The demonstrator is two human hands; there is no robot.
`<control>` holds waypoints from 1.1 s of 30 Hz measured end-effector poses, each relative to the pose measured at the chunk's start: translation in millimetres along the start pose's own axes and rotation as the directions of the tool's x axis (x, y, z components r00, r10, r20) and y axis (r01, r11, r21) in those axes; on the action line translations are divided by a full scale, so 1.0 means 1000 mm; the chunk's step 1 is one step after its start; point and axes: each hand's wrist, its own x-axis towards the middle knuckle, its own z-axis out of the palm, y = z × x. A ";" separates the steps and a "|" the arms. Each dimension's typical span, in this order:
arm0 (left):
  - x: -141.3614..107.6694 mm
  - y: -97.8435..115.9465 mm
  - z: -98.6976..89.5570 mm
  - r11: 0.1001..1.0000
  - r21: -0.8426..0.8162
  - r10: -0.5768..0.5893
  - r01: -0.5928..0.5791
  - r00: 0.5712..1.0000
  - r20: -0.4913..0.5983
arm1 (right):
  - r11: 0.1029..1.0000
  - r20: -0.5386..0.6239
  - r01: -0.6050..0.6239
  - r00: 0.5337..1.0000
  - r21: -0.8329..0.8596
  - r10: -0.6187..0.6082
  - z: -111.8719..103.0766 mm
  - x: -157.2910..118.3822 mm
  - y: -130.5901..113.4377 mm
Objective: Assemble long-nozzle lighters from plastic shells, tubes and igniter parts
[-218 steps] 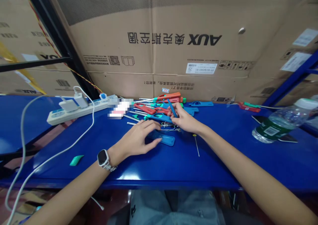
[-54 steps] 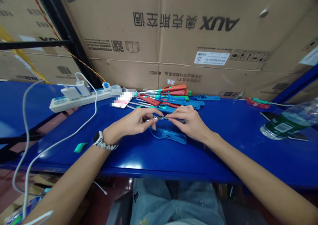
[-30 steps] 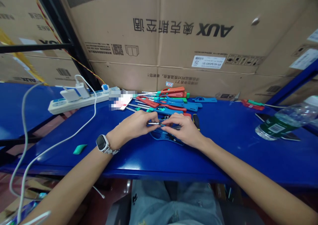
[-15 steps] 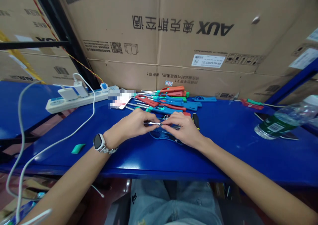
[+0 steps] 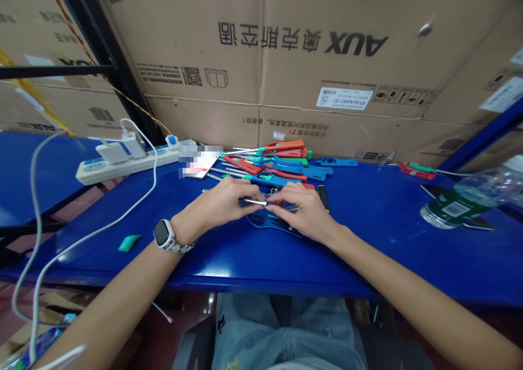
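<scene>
A thin shiny metal tube [image 5: 254, 201] lies in the pinched fingers of my left hand [image 5: 226, 198], pointing right. Thumb and fingertips of my right hand [image 5: 304, 209] are closed at the tube's right end, on something too small to make out. Beneath both hands a blue plastic lighter shell [image 5: 267, 220] rests on the table, partly covered by the right hand. Just beyond the fingers lies a pile of long-nosed gas lighters, among them a blue lighter [image 5: 272, 180] and an orange lighter [image 5: 288, 145]. A black and yellow handle [image 5: 323, 196] shows behind my right hand.
On the blue table [image 5: 368, 255] are a white power strip [image 5: 118, 165] with cables at left, a green plastic piece [image 5: 129, 243], a water bottle [image 5: 453, 206] over a dark flat object at right, and a red and green lighter [image 5: 414, 169]. A large cardboard box [image 5: 286, 81] stands behind.
Both hands hold nearly the same pose, with the tube still between them. The view has shifted very slightly.
</scene>
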 end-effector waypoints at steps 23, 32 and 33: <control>0.002 0.002 0.002 0.971 0.155 0.202 -0.179 0.969 -0.141 | 0.996 -0.067 0.077 0.995 0.055 -0.073 -0.001 0.000 0.000; 0.005 -0.005 0.005 0.957 0.114 0.280 -0.266 0.950 -0.137 | 0.994 -0.056 0.050 0.997 0.099 -0.044 0.000 -0.001 0.000; 0.005 -0.004 0.005 0.954 0.123 0.291 -0.275 0.945 -0.148 | 0.992 -0.051 0.027 0.998 0.127 -0.020 0.000 -0.001 -0.001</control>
